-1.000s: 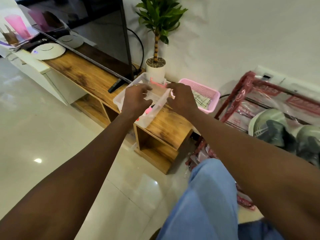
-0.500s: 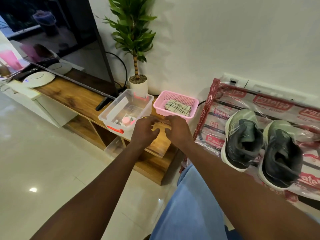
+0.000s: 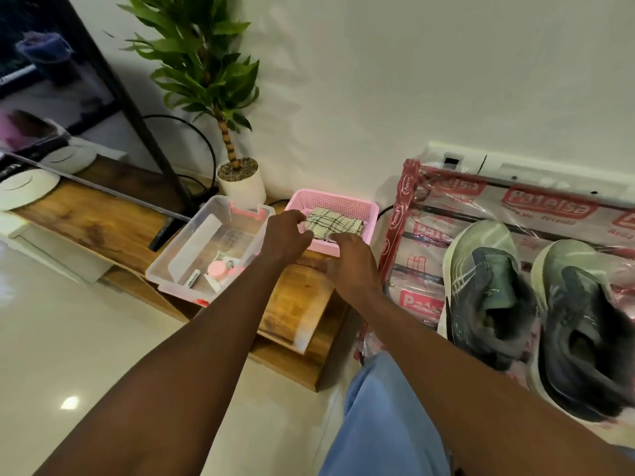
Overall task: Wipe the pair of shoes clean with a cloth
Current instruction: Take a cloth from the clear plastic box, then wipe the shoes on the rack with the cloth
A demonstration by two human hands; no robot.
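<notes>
A folded checked cloth [image 3: 338,223] lies in a pink basket [image 3: 347,202] on the wooden unit. My left hand [image 3: 285,237] hovers at the basket's left rim, fingers loosely curled, holding nothing. Fingers spread, my right hand [image 3: 350,262] reaches over the basket's front edge, its fingertips close to the cloth. Two dark grey and pale green shoes, one [image 3: 481,286] and the other [image 3: 580,324], stand on a plastic-wrapped rack at the right.
A clear plastic box [image 3: 192,255] with small items sits left of the basket. A potted plant [image 3: 240,180] stands behind it, beside a TV [image 3: 51,63]. The rack [image 3: 409,214] is wrapped in red-printed plastic. My blue trouser leg [image 3: 381,417] is below.
Both hands left the clear box and moved right to the pink basket. The view swung right, bringing the shoes fully into sight.
</notes>
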